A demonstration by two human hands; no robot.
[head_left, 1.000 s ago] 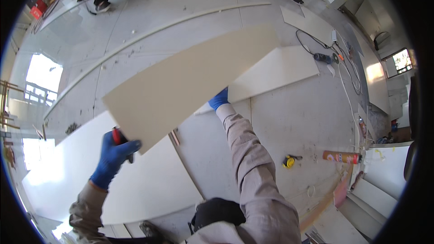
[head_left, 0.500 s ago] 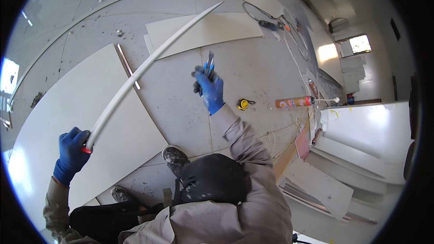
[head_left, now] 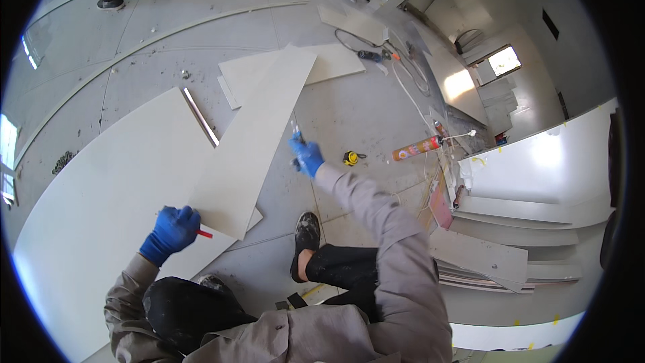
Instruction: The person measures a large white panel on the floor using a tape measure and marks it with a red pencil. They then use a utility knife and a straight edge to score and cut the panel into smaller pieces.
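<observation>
Centrally, the long white board point(head_left: 262, 141) slants across the view, near end over the large pale panel point(head_left: 107, 181), far end over another flat board point(head_left: 339, 67); whether it rests on them is unclear. Left hand point(head_left: 173, 230), fingers curled round a red tool point(head_left: 205, 233), is just beside the near left corner, perhaps for steadying; contact cannot be told. Right hand point(head_left: 308, 158) closes on a slim tool point(head_left: 294, 128), blurred, pointing forward, seemingly held clear of the board's right edge. Farther right: tape measure point(head_left: 351, 158), then orange canister point(head_left: 416, 148), presumably kept handy.
</observation>
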